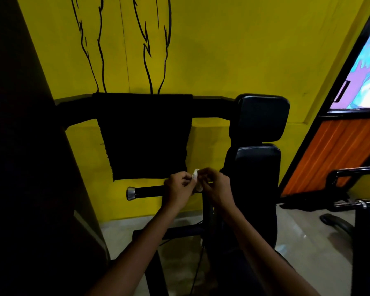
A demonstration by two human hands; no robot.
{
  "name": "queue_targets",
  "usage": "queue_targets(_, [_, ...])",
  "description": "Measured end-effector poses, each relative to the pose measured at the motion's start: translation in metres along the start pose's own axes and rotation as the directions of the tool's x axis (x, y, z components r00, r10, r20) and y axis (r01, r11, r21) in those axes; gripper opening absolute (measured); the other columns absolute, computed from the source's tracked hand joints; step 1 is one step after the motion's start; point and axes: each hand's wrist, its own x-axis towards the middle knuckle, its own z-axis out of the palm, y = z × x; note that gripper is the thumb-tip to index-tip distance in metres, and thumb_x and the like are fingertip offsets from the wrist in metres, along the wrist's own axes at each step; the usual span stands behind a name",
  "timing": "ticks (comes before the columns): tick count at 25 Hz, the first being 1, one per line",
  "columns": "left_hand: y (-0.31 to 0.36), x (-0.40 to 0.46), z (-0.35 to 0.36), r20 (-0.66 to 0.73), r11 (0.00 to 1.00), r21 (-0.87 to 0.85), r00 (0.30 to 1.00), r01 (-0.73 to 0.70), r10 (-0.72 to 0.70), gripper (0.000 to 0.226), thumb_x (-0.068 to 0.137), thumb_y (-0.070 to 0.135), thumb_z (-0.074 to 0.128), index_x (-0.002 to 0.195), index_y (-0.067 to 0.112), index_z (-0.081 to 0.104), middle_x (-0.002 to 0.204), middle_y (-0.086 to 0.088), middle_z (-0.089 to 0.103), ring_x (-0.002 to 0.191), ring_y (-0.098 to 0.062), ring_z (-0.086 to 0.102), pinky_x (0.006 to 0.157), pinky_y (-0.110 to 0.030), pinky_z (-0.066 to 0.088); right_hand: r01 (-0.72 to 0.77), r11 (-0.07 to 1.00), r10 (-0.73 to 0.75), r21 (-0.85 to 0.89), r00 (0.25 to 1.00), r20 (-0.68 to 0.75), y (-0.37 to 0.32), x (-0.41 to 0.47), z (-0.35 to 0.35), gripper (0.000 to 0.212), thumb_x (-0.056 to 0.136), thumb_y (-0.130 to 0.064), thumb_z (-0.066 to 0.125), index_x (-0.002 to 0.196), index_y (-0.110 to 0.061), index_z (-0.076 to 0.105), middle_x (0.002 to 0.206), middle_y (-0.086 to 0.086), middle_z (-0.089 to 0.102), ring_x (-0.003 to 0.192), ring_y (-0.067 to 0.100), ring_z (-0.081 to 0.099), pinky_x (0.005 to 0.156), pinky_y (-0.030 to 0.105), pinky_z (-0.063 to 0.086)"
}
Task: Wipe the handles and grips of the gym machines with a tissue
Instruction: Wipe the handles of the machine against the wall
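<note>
A small crumpled white tissue (pixel 195 180) is pinched between my two hands in the middle of the view. My left hand (pixel 178 186) holds its left side and my right hand (pixel 214 185) holds its right side, fingers curled. Just behind and to the left of my left hand, a black handle bar with a chrome end cap (pixel 144 191) sticks out horizontally from the machine. My hands hide the inner part of this bar. Whether the tissue touches the bar is hidden.
Black padded seat back (pixel 259 159) and headrest (pixel 263 117) stand right of my hands. A dark machine frame (pixel 26 167) fills the left. Yellow painted wall (pixel 222 50) behind. Another machine's handles (pixel 355 170) at the right; pale tiled floor (pixel 303 236) below.
</note>
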Motion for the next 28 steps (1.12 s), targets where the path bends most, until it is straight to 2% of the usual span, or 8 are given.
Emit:
queue_targets(3, [0.003,-0.004,0.013,0.175,0.989,-0.100,0.980,0.113,-0.094,0.018,0.093,0.003,0.054,0.097,0.011,0.068,0.092,-0.010,0.070,0.091,-0.025,0.067,0.082,-0.041,0.057,-0.101,0.983,0.090,0.154,0.993,0.079,0.015,-0.011,0.003,0.024,0.092,-0.019,0.061,0.114,-0.014,0.068,0.094,-0.002,0.070,0.089,0.012,0.068,0.077,0.023,0.056])
queue_targets(7, [-0.021,-0.013,0.019,0.337,0.987,0.004,0.929,0.159,-0.151,0.031,0.094,0.002,0.051,0.118,0.020,0.058,0.121,0.001,0.058,0.117,-0.019,0.055,0.085,-0.024,0.047,-0.185,0.979,0.196,0.088,0.970,-0.142,0.053,-0.022,-0.003,0.029,0.087,-0.009,0.066,0.116,-0.010,0.067,0.106,0.000,0.068,0.094,0.009,0.064,0.081,0.018,0.053])
queue_targets(10, [-0.080,-0.041,0.009,0.388,0.938,0.342,0.918,-0.065,-0.078,0.049,0.099,0.032,0.047,0.145,0.016,0.036,0.149,-0.002,0.037,0.134,-0.019,0.039,0.103,-0.028,0.038,-0.287,0.958,0.285,0.016,0.941,-0.181,0.079,-0.024,0.004,0.031,0.092,-0.005,0.058,0.123,-0.005,0.060,0.117,0.011,0.064,0.103,0.019,0.061,0.091,0.029,0.050])
queue_targets(13, [-0.160,-0.075,-0.009,0.389,0.803,0.584,0.909,-0.114,-0.153,0.090,0.087,0.076,0.011,0.154,0.016,0.012,0.160,-0.001,0.001,0.149,-0.022,0.004,0.117,-0.033,0.009,-0.203,0.973,0.193,-0.109,0.976,-0.100,0.096,-0.020,0.026,0.037,0.090,0.002,0.057,0.126,-0.004,0.058,0.124,0.015,0.061,0.114,0.026,0.058,0.098,0.030,0.045])
queue_targets(17, [-0.229,-0.092,-0.041,0.336,0.588,0.788,0.928,-0.181,-0.164,0.078,0.093,0.067,0.015,0.146,0.013,0.034,0.153,-0.012,0.030,0.144,-0.028,0.017,0.116,-0.041,0.007,-0.061,0.983,0.037,-0.173,0.989,-0.140,0.102,-0.015,0.051,0.040,0.090,0.001,0.058,0.130,-0.002,0.054,0.125,0.021,0.057,0.113,0.030,0.056,0.096,0.030,0.045])
queue_targets(22, [-0.241,-0.091,-0.052,0.312,0.534,0.815,0.947,-0.223,-0.080,0.078,0.093,0.065,0.021,0.148,0.011,0.033,0.154,-0.015,0.029,0.149,-0.026,0.002,0.118,-0.041,-0.002,-0.122,0.986,0.107,-0.117,0.986,-0.128,0.116,-0.027,0.051,0.033,0.093,-0.003,0.050,0.125,-0.006,0.060,0.124,0.013,0.061,0.114,0.025,0.057,0.093,0.009,0.039])
queue_targets(25, [-0.238,-0.096,-0.045,0.343,0.489,0.824,0.939,-0.287,-0.027,0.073,0.098,0.058,0.015,0.148,0.007,0.026,0.153,-0.017,0.031,0.144,-0.034,0.022,0.116,-0.049,0.012,-0.152,0.984,0.131,-0.097,0.973,-0.191,0.100,0.001,0.052,0.036,0.085,0.006,0.060,0.120,-0.002,0.063,0.115,0.015,0.066,0.105,0.025,0.063,0.095,0.030,0.049])
queue_targets(28, [-0.239,-0.100,-0.043,0.333,0.497,0.818,0.943,-0.290,0.003,0.069,0.100,0.054,0.011,0.151,0.009,0.016,0.152,-0.018,0.032,0.139,-0.036,0.030,0.115,-0.047,0.013,0.060,0.983,-0.083,-0.172,0.988,-0.132,0.087,0.000,0.059,0.034,0.084,0.010,0.059,0.116,0.000,0.065,0.114,0.016,0.065,0.102,0.027,0.062,0.088,0.035,0.053])
